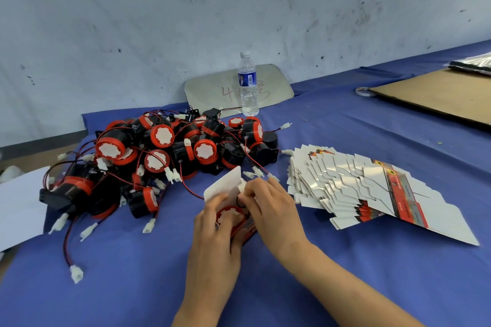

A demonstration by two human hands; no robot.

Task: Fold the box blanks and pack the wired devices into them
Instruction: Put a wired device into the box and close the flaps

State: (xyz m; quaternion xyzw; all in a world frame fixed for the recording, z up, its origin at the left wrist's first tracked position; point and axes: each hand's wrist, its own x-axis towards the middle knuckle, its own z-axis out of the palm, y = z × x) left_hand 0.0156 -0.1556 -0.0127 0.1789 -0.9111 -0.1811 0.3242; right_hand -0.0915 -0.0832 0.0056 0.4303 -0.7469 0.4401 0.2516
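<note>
A small folded box (245,228) stands open on the blue cloth, its white lid flap (225,184) raised. A red-and-black wired device (229,214) sits inside it, white face up. My left hand (216,223) grips the box from the left, thumb on the device. My right hand (268,204) pinches the device's white connector (242,186) at the box mouth. A heap of wired devices (159,151) lies to the left. A fanned stack of flat box blanks (353,188) lies to the right.
A water bottle (248,85) stands behind the heap, in front of a grey board (210,87) leaning on the wall. A cardboard sheet (438,95) and a tape roll (364,91) lie far right. White paper (18,207) covers the left edge.
</note>
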